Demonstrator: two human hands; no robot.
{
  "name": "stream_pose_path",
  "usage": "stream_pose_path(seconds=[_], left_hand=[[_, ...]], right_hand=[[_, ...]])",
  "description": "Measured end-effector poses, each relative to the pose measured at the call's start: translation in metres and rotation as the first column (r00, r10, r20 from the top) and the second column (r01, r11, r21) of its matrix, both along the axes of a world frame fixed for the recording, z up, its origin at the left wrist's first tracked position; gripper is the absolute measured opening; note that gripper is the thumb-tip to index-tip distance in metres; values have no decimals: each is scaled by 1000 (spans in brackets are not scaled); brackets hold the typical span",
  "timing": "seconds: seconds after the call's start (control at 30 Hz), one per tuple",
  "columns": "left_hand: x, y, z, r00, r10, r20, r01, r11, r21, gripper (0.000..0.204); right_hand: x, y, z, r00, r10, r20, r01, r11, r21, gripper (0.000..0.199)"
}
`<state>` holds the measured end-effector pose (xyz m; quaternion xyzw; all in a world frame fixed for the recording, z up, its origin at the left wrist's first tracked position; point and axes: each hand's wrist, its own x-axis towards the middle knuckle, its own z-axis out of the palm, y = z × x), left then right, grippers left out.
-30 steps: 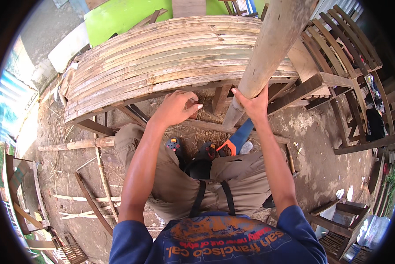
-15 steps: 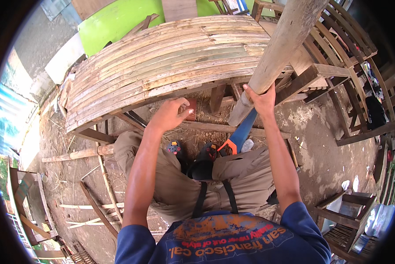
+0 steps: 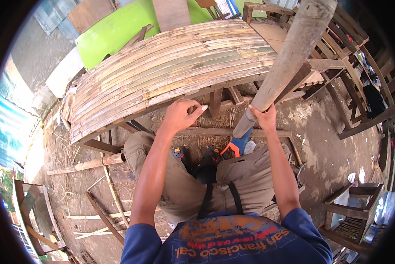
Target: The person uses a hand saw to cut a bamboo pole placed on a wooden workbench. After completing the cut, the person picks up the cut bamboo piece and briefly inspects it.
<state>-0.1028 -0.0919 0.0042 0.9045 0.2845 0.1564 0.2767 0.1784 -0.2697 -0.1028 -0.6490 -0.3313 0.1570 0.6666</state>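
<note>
My right hand (image 3: 265,119) grips a thick bamboo pole (image 3: 282,78) near its lower end. The pole slants up and away to the right, past the slatted bench top. My left hand (image 3: 182,115) hovers by the front edge of the bamboo-slat bench (image 3: 171,61), fingers half curled and apart from the thumb. A pale spot shows at its fingertips; I cannot tell what it is. Just below the pole's end, a handsaw (image 3: 236,147) with an orange and blue handle stands by my feet, its blade mostly hidden behind the pole.
A wooden bar (image 3: 197,131) runs low across, in front of my feet. At right stands a slatted wooden chair (image 3: 329,65), with a small wooden stool (image 3: 354,207) nearer. Left on the dirt floor lie a bamboo length (image 3: 89,164) and several thin strips (image 3: 105,215).
The view has shifted slightly. My left hand has moved right along the bench edge. The bamboo pole's lower end has come down a little over the saw, still in my right hand.
</note>
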Motion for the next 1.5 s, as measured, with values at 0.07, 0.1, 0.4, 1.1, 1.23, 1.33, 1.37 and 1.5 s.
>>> stream_pose_path(seconds=[0.07, 0.1, 0.4, 1.1, 1.23, 1.33, 1.37, 1.5], left_hand=[[6, 0, -7, 988, -43, 150, 57, 994, -92, 38], [10, -2, -9, 972, -61, 226, 93, 987, -133, 39], [54, -38, -19, 937, -263, 229, 290, 953, -92, 56], [66, -15, -38, 982, -181, -43, 175, 978, -117, 57], [71, -20, -37, 976, -205, -75, 196, 974, -112, 58], [78, -28, -23, 967, -251, -43, 240, 955, -174, 62], [80, -30, -19, 959, -283, -23, 273, 941, -197, 64], [93, -37, -27, 897, -414, 154, 437, 882, -175, 73]], right_hand=[[4, -14, 4, 999, -12, -34, 12, 1000, -23, 60], [2, -18, 5, 1000, -1, -20, 0, 999, -33, 59], [-46, -18, -1, 997, -20, -76, 12, 994, -109, 58], [-25, -90, -39, 975, -182, -126, 176, 983, -61, 32], [-29, -80, -32, 981, -168, -99, 165, 985, -42, 29], [-40, -71, -28, 989, -101, -110, 98, 995, -26, 29], [-44, -66, -26, 988, -80, -130, 77, 997, -32, 28], [-57, -37, -22, 984, -18, -178, 4, 997, -75, 36]])
